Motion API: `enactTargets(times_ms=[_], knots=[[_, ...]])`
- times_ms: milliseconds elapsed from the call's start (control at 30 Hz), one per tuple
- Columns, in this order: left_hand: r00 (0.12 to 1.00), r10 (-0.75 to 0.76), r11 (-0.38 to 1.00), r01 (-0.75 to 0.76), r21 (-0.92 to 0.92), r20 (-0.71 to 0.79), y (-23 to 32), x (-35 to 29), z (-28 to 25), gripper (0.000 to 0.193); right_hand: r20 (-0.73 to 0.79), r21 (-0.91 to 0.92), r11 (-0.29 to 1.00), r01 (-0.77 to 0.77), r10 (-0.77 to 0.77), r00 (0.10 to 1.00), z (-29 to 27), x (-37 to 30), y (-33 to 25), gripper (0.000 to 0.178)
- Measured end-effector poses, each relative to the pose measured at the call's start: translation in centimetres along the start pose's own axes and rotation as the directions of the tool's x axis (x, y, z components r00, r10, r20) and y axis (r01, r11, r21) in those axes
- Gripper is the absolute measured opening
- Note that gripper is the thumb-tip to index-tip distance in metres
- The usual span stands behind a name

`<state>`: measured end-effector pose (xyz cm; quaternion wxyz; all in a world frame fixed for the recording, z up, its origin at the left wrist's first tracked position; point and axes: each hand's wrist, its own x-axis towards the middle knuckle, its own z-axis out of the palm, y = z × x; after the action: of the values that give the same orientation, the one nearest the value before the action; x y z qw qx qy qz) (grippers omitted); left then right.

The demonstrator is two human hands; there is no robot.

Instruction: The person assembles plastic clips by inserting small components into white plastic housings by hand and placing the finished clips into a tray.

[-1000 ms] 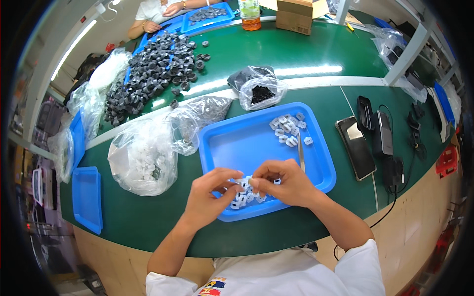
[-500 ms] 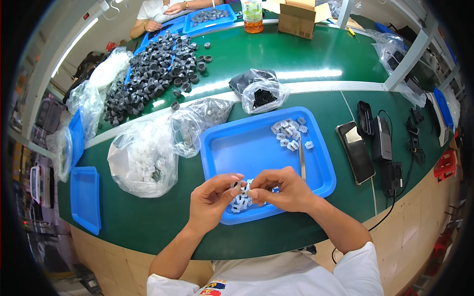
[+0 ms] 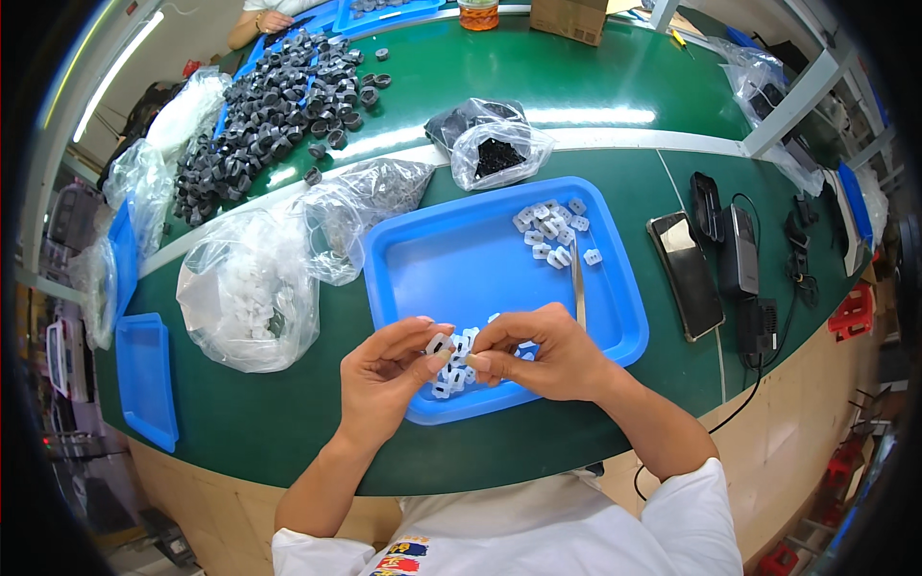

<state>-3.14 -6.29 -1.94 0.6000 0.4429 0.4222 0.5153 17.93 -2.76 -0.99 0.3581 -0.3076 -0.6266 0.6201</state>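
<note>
Between my left hand's [image 3: 384,374] thumb and index finger is a small white plastic part [image 3: 439,344] with a dark slot. My right hand [image 3: 547,353] is beside it, its thumb and forefinger pinched together; whatever they hold is too small to make out. Both hands hover over the front of a blue tray [image 3: 423,278]. Below them lies a pile of similar white parts [image 3: 451,379], some with dark slots, partly covered by my fingers. A second group of white parts [image 3: 549,228] sits in the tray's far right corner. Metal tweezers [image 3: 577,288] lie close by.
Behind the tray stands an open bag of small black pieces [image 3: 497,154]. Left of it are a clear bag of white parts [image 3: 252,288] and a heap of dark grey caps [image 3: 259,125]. A phone [image 3: 687,278] and cabled devices [image 3: 738,250] lie right. Another person's hand [image 3: 274,21] is far left.
The view has shifted, so the tray and bags sit slightly higher and further left. My hands stay close together over the tray; the white part in my left hand now shows more plainly.
</note>
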Motion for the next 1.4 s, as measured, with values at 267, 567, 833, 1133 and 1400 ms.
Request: enactTargets(times_ms=[267, 567, 833, 1133, 1400], knots=[[0.988, -0.003, 1.000, 0.001, 0.015, 0.152, -0.3, -0.1, -0.1, 0.029, -0.030, -0.071, 0.997, 0.027, -0.029, 0.999, 0.4, 0.1, 0.4, 0.013], [0.998, -0.033, 0.999, 0.032, 0.020, 0.061, 0.6, -0.2, 0.4, 0.032, -0.072, -0.179, 0.983, -0.032, 0.019, 0.997, 0.8, 0.3, -0.2, 0.011], [0.976, -0.165, 0.979, 0.180, -0.098, 0.144, 0.3, 0.0, 0.0, 0.033, -0.082, -0.182, 0.980, -0.075, 0.061, 0.995, 1.5, -0.5, -1.0, 0.006], [0.956, -0.045, 0.945, 0.135, -0.298, 0.290, 0.2, 0.1, -0.2, 0.035, -0.186, -0.148, 0.986, -0.078, 0.049, 0.981, 2.1, -0.9, -0.6, 0.012], [0.966, -0.160, 0.944, 0.210, -0.256, 0.204, 0.0, 0.4, 0.4, 0.034, -0.201, -0.232, 0.970, -0.070, 0.023, 0.979, 1.9, -1.4, -1.3, 0.010]])
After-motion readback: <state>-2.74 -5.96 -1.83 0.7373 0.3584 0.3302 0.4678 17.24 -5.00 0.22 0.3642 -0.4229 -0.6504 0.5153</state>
